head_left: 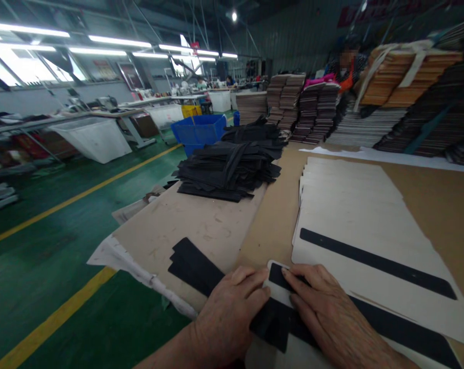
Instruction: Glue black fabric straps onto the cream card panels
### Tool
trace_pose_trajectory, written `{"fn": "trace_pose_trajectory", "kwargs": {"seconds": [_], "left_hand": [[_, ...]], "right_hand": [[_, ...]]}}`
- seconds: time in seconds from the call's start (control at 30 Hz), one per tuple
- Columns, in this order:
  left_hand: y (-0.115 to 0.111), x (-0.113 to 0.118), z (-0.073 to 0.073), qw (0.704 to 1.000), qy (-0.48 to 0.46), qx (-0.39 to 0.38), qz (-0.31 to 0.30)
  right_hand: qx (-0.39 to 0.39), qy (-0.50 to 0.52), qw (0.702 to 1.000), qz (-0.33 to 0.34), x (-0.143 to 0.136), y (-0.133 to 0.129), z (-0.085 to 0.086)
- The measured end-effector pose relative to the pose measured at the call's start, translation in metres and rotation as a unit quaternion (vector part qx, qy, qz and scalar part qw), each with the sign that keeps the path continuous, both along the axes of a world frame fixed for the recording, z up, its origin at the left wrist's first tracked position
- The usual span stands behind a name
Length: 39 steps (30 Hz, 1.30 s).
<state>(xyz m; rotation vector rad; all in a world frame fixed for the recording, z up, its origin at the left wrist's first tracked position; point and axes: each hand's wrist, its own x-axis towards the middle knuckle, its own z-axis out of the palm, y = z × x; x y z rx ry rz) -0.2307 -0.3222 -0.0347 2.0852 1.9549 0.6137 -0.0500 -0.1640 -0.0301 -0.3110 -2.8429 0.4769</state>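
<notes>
Through the head camera, I am seeing my right hand (331, 312) lying unclenched over the near pale panel (272, 265), its fingertips touching the black strip (280, 275) near the panel's rounded left end. That strip is running beneath my hand and reappearing to its right. My left hand (235, 307) is bending its fingers at the panel's left end, just beside the right; I cannot tell whether it is grasping anything, as its palm is facing away from me. A loose black piece (272, 323) is lying between my hands, over the near panel (its left part is hiding under my left hand).

Beyond my left hand, a few black strips (193, 264) are fanning out on the table (212, 220). Farther back, a black pile (232, 169) is sitting near the blue bin (199, 130). To the right, overlapping pale panels (350, 200) are lying flat, with another black strip (374, 261) resting across the nearer end. A person (345, 66) is showing behind the tall stacks (316, 110).
</notes>
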Motion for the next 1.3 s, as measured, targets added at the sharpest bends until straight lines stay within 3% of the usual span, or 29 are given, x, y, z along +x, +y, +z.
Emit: {"fn": "trace_pose_trajectory", "kwargs": {"seconds": [0.23, 0.6, 0.8, 0.9, 1.0, 1.13, 1.3], "left_hand": [[0.000, 0.001, 0.001, 1.000, 0.001, 0.012, 0.005], [0.001, -0.001, 0.005, 0.999, 0.005, -0.033, -0.002], [0.003, -0.001, 0.004, 1.000, 0.009, -0.003, -0.002], [0.000, -0.002, -0.004, 0.999, 0.040, 0.012, 0.000], [0.001, -0.010, -0.021, 0.992, 0.111, 0.043, 0.028], [0.009, -0.027, -0.040, 0.986, 0.158, 0.045, -0.034], [0.008, -0.044, -0.043, 0.979, 0.185, 0.053, -0.073]], "right_hand": [[-0.003, 0.022, 1.000, 0.001, 0.001, 0.002, -0.005], [0.030, -0.013, 0.999, 0.020, -0.004, 0.003, -0.002], [0.035, -0.059, 0.998, 0.002, -0.008, 0.000, 0.001], [0.011, -0.073, 0.997, -0.023, -0.011, -0.005, 0.013], [0.020, -0.063, 0.997, -0.040, -0.014, -0.007, 0.020], [0.049, -0.048, 0.997, -0.044, -0.016, -0.005, 0.019], [0.035, -0.030, 0.998, -0.049, 0.008, -0.011, 0.035]]}}
